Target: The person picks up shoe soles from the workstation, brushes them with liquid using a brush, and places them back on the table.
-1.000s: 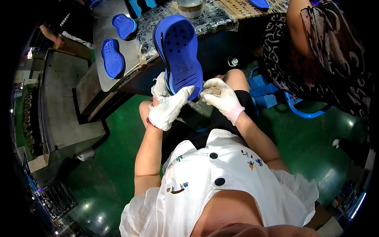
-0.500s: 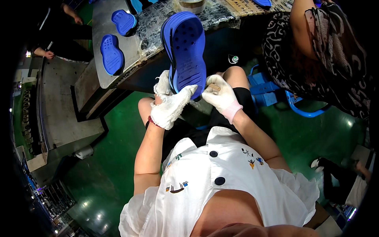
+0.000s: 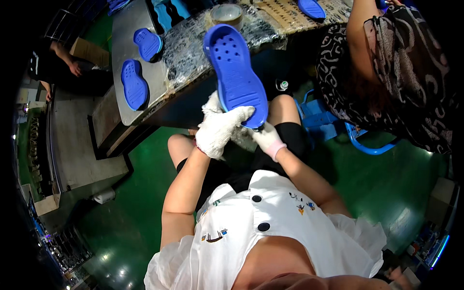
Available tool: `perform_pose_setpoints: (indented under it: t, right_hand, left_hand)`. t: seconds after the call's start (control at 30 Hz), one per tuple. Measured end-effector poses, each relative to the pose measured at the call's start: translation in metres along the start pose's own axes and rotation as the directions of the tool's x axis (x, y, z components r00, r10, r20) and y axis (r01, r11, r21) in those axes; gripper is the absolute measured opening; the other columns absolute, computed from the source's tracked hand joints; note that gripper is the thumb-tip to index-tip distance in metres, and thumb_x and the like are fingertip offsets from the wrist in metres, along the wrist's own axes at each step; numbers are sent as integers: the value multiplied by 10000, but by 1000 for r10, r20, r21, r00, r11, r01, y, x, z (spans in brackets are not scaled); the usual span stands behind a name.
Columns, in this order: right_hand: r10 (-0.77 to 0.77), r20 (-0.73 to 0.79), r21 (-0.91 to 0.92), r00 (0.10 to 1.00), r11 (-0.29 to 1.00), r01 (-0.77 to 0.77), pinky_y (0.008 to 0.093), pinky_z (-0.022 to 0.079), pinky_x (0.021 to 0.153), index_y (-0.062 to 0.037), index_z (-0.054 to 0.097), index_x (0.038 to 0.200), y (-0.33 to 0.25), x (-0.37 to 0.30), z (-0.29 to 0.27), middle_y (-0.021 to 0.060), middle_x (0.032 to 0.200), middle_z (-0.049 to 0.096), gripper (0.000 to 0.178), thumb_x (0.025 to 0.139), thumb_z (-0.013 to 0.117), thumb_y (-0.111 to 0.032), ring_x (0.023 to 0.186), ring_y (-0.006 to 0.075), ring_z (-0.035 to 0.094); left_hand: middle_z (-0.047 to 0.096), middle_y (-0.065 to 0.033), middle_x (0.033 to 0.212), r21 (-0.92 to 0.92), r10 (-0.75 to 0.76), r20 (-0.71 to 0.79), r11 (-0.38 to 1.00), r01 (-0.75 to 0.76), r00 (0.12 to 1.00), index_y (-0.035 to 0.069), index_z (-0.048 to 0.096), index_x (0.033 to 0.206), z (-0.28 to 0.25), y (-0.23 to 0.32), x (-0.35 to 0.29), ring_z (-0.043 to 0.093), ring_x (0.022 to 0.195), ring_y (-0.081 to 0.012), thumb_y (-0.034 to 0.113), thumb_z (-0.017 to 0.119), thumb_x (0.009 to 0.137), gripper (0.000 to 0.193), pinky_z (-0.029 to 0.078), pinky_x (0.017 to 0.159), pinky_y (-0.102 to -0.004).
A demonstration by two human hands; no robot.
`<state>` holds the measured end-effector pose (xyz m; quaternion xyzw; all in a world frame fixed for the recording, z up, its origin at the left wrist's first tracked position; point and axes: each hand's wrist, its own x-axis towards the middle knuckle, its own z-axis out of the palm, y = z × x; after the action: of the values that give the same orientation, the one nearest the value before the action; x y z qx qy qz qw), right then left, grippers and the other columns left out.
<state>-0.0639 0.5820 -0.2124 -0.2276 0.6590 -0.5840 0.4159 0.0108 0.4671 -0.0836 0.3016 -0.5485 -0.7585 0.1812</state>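
A blue shoe sole (image 3: 237, 82), with holes at its toe end and ridges at its heel, is held up in front of me, toe pointing away. My left hand (image 3: 218, 129), in a white knit glove, is closed on the heel's left side, thumb lying across the top. Below the heel is my right hand (image 3: 268, 141), in a white glove with a pink cuff. Its fingers are hidden behind the sole, so their grip does not show. Two more blue soles lie on the table's left part, one nearer (image 3: 134, 85) and one farther (image 3: 147, 44).
The table (image 3: 169, 77) is partly covered in clear film. A tape roll (image 3: 226, 14) and another blue sole (image 3: 311, 8) are at its far side. A person in patterned clothing (image 3: 386, 87) sits at right beside a blue stool (image 3: 369, 140). Another person's hand (image 3: 75, 69) shows at left.
The sole has tipped so its upper face shows more, and its heel has shifted right and closer. My right hand has gone from beside the heel to beneath it.
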Motion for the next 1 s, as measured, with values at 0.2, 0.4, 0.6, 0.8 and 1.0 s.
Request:
perform_pose_setpoints:
  t: [0.2,0.4,0.6,0.8,1.0]
  right_hand:
    - [-54,101,-439,993,893,93,384,471,779,-60,593,1071,35,17,-12,192,917,635,302,839,544,-248,883,349,609]
    - [-1,73,-162,997,987,13,327,471,758,-57,600,1038,45,24,-6,140,853,629,253,839,558,-207,815,244,613]
    - [44,134,62,990,997,-53,243,474,635,-68,593,1028,45,32,-9,35,781,606,169,877,554,-133,671,98,577]
    - [89,194,41,977,994,-98,205,428,562,-81,579,1023,37,31,-4,41,814,632,137,899,548,-130,623,78,540]
    - [62,201,24,978,997,-68,177,399,531,-92,567,1034,54,33,-14,48,797,625,132,924,507,-135,594,59,509]
  left_hand:
    - [629,-55,819,105,-110,242,991,87,964,4,587,969,57,4,77,562,595,-91,100,692,755,257,461,493,-205]
    - [610,-59,732,-285,-31,131,956,68,991,-14,595,866,95,38,181,605,611,-142,202,635,863,220,517,541,-238]
    - [608,-68,832,441,600,26,711,-548,799,9,603,921,31,14,161,610,699,-142,135,621,832,156,508,554,-267]
    - [588,-219,1072,975,805,-185,79,207,563,36,622,1011,-131,63,136,525,1082,-367,192,516,818,269,428,931,-395]
    - [590,-248,1038,977,587,-211,105,185,782,49,651,939,-146,39,88,584,988,-359,134,584,780,193,466,867,-432]
